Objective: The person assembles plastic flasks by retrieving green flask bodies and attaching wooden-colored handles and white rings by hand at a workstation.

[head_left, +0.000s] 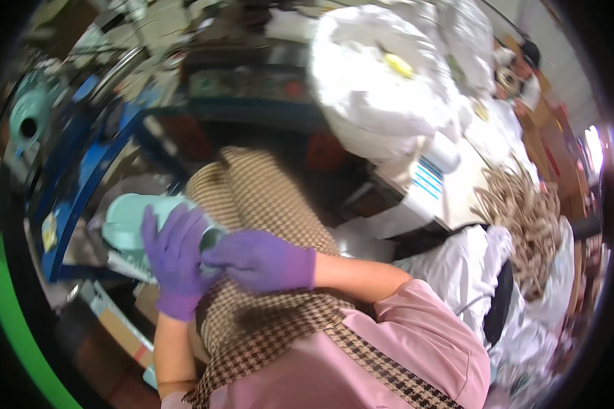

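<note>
A pale green, rounded plastic-looking housing [124, 219] is held over my lap, at its left side. My left hand [175, 251], in a purple glove, wraps over it with fingers bent round its side. My right hand [260, 260], gloved alike, is closed with its fingertips at the housing's near right end, where an opening partly shows. Whatever those fingertips pinch is hidden and blurred. Beneath both hands lies a brown checked apron [273, 198] over my legs.
A similar green housing [31, 116] with a dark round hole sits far left, beyond a blue metal frame [82, 211]. Ahead right stands a big white sack [361, 88] with a yellow item inside. Beige strips [522, 218] are heaped at right, and a person [518, 71] is behind.
</note>
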The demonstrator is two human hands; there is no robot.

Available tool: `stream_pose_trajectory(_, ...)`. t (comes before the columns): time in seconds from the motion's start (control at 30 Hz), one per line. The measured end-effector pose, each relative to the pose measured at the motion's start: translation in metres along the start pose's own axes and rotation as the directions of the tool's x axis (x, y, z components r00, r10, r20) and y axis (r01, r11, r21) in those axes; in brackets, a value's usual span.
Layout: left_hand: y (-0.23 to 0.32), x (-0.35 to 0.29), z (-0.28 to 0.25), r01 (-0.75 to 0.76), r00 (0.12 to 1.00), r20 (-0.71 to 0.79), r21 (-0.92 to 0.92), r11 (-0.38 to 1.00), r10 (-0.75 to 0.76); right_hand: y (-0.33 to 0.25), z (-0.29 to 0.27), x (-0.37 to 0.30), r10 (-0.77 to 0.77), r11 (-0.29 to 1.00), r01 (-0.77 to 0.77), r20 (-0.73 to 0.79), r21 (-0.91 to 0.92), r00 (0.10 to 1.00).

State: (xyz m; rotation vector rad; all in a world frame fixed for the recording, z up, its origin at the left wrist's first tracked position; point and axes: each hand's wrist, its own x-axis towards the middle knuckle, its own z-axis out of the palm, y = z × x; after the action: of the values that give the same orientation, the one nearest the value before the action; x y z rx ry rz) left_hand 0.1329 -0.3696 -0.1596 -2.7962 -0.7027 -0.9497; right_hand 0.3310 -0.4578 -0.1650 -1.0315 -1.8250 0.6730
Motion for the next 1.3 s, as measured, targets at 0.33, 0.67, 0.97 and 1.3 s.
stream_pose_trajectory(0.33, 0.051, -0.080, 0.033, -0.102, 0.489, 0.739, -0.480, 0.871, 0.464, 0.080, -0.217, -0.267, 0.016, 0.525, -0.742, -0.867, -0.416, 0.498)
stream_pose_trajectory(0.67, 0.057, -0.086, 0.065, -0.552, 0.348, 0.726, -0.353, 0.756, 0.593, 0.105, -0.218, -0.279, -0.182, 0.210, -0.790, -0.817, -0.576, 0.547)
stream_pose_trajectory(0.97, 0.075, -0.033, 0.029, -0.902, 0.397, 0.601, 0.117, 0.415, 0.693, 0.045, -0.133, -0.010, 0.211, 0.970, -0.242, -0.447, -0.012, 0.869)
stream_pose_trajectory(1.3, 0.063, -0.087, 0.059, -0.814, 0.581, 0.323, 0.207, 0.543, 0.747, 0.065, -0.096, 0.097, 0.490, 0.834, -0.488, 0.062, 0.259, 0.870)
